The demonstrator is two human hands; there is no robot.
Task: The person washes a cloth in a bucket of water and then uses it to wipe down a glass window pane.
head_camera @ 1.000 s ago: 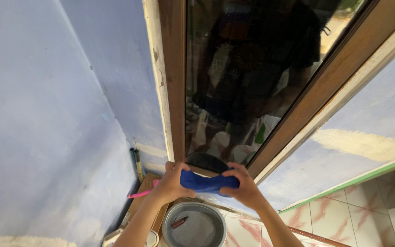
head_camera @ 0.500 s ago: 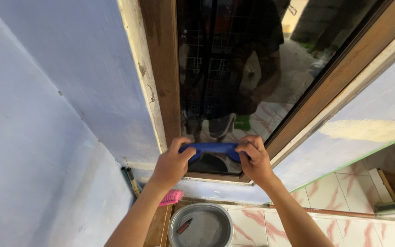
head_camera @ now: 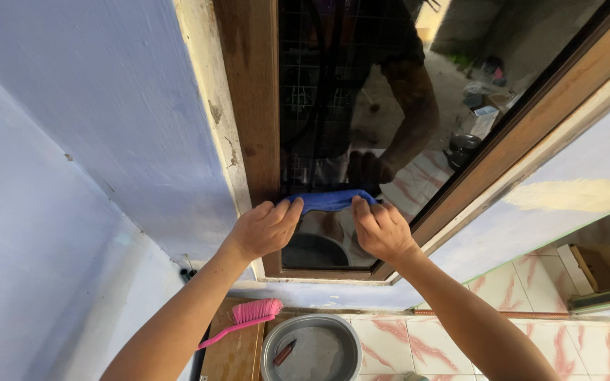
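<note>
A blue cloth (head_camera: 330,200) is stretched between both hands against the dark glass pane (head_camera: 361,106) of a brown wooden window frame (head_camera: 252,134). My left hand (head_camera: 266,229) grips the cloth's left end close to the frame's left upright. My right hand (head_camera: 383,231) grips its right end and presses on the lower part of the glass. The pane reflects a person's dark figure and arm.
Below the window a grey metal basin (head_camera: 311,349) with a small dark object inside stands on the pink-veined floor tiles (head_camera: 397,346). A pink brush (head_camera: 245,319) lies on a wooden board (head_camera: 231,353) to its left. Pale blue walls (head_camera: 93,141) flank the window.
Both hands have carried the blue cloth upward from the sill edge onto the lower glass, and the view has tilted down and closer.
</note>
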